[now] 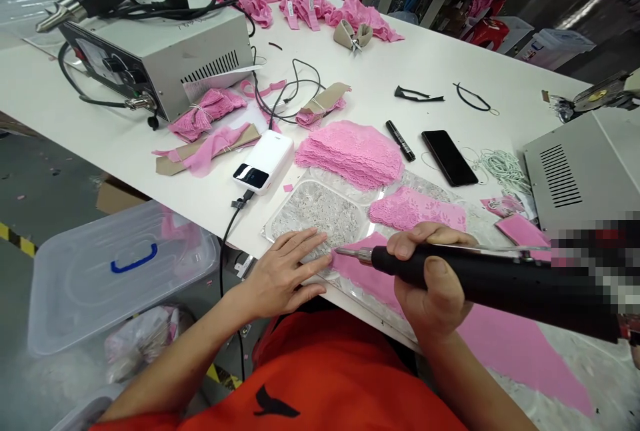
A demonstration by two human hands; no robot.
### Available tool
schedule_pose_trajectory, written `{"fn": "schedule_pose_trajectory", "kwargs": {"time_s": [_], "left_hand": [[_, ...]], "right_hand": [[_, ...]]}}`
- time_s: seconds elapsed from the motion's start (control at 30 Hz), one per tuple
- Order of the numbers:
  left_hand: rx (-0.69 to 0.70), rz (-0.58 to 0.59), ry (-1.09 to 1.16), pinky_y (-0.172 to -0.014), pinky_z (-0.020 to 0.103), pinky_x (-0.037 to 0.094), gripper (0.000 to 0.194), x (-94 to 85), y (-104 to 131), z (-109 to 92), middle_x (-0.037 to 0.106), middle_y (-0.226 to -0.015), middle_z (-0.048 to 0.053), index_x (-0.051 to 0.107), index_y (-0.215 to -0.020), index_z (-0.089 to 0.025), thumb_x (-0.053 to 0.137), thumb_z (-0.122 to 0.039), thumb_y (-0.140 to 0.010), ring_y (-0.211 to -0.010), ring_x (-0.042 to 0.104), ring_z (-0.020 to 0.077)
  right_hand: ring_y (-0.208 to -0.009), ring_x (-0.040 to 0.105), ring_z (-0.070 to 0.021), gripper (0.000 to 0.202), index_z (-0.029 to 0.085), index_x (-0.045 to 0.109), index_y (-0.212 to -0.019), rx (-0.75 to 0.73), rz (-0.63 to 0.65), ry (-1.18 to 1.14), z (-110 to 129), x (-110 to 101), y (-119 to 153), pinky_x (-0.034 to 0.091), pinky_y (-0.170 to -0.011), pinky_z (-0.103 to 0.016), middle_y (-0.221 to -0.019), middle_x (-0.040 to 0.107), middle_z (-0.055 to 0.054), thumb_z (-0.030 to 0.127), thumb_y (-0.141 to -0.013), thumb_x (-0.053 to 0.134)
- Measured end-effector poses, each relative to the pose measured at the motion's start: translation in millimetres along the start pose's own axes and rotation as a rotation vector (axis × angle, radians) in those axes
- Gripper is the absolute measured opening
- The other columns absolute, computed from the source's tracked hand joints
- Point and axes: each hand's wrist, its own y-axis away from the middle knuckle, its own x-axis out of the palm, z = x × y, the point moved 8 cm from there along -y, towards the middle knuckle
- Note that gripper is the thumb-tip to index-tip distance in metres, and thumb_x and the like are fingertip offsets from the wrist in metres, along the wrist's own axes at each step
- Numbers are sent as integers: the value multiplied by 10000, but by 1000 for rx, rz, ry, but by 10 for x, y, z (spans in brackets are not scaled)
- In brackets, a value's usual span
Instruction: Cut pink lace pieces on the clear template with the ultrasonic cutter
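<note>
Your left hand (285, 271) lies flat, fingers spread, pinning pink fabric (365, 274) to the clear plate (320, 211) at the counter (350, 37) edge | right hand (433, 277) clamped around black cutting wand (480, 281) | keep tip at fabric edge, clear of fingertips.

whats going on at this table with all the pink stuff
A person in an orange top sits at a white table. Their right hand grips a black pen-shaped heated tool, its metal tip touching the edge of a flat pink fabric piece. Their left hand lies flat, fingers spread, pressing on a clear plastic sheet beside the tip. A stack of pink lace pieces, a white power bank and a black phone lie just beyond.
</note>
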Motion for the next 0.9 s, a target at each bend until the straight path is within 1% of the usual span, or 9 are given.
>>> {"fn": "schedule_pose_trajectory", "kwargs": {"time_s": [0.17, 0.3, 0.43, 0.53, 0.57, 0.63, 0.73, 0.83, 0.9], "left_hand": [[4, -2, -3, -1052, 461, 437, 357, -3, 0, -5, 558, -1394, 180, 593, -1256, -159, 575, -357, -960, -1357, 466, 310], [4, 1, -9, -1052, 462, 440, 352, 15, 2, -2, 550, -1405, 171, 588, -1266, -172, 563, -355, -967, -1366, 456, 304], [-2, 13, -28, -1043, 466, 447, 356, 11, 4, 18, 540, -1414, 173, 580, -1279, -180, 561, -353, -968, -1364, 457, 309], [5, 30, -27, -1044, 471, 449, 360, -18, 6, 8, 528, -1429, 166, 561, -1307, -198, 553, -337, -976, -1369, 452, 309], [9, 25, -22, -1049, 473, 446, 362, -33, 2, -6, 531, -1427, 160, 548, -1323, -206, 549, -316, -978, -1373, 449, 305], [23, -18, -7, -1058, 478, 439, 376, -65, -28, -54, 556, -1404, 151, 523, -1347, -213, 549, -248, -973, -1374, 451, 300], [53, -111, 33, -1055, 482, 434, 375, -44, -166, -197, 605, -1343, 138, 547, -1305, -213, 584, -152, -938, -1335, 495, 297], [136, -137, 84, -1048, 458, 437, 314, 107, -438, -509, 658, -1266, 121, 586, -1228, -201, 605, -129, -923, -1257, 566, 268], [188, -129, 103, -1048, 431, 434, 269, 247, -659, -768, 683, -1224, 108, 603, -1190, -191, 599, -130, -927, -1213, 598, 245]], "right_hand": [[-599, 575, -88, 110, 218, 576, -866, 0, 30, 1, -14, 41, 8, 537, -603, -303, -833, 570, 24, 257, -792, 648], [-585, 567, -87, 111, 226, 548, -839, -18, 32, 51, -19, 31, 11, 534, -588, -297, -823, 565, 30, 274, -799, 640], [-599, 579, -91, 104, 232, 550, -866, -23, 58, 58, -18, 61, 21, 537, -608, -305, -837, 562, 26, 267, -805, 627], [-593, 575, -82, 119, 235, 562, -888, -29, -9, 25, 56, -49, -20, 525, -605, -297, -864, 550, 20, 286, -791, 608], [-584, 569, -79, 123, 234, 564, -886, -43, -40, 26, 112, -128, -47, 516, -591, -291, -868, 545, 18, 296, -785, 597], [-557, 551, -76, 134, 232, 560, -870, -95, -113, 49, 273, -364, -112, 490, -552, -282, -862, 535, 15, 313, -765, 578], [-518, 519, -77, 131, 225, 550, -821, -186, -249, 129, 592, -893, -184, 464, -520, -282, -822, 529, 15, 311, -723, 562], [-503, 501, -83, 114, 214, 559, -772, -235, -396, 202, 886, -1494, -150, 445, -506, -277, -758, 528, 18, 283, -681, 560], [-500, 497, -84, 108, 202, 568, -745, -242, -470, 201, 997, -1832, -73, 436, -499, -270, -729, 532, 19, 261, -654, 570]]}}
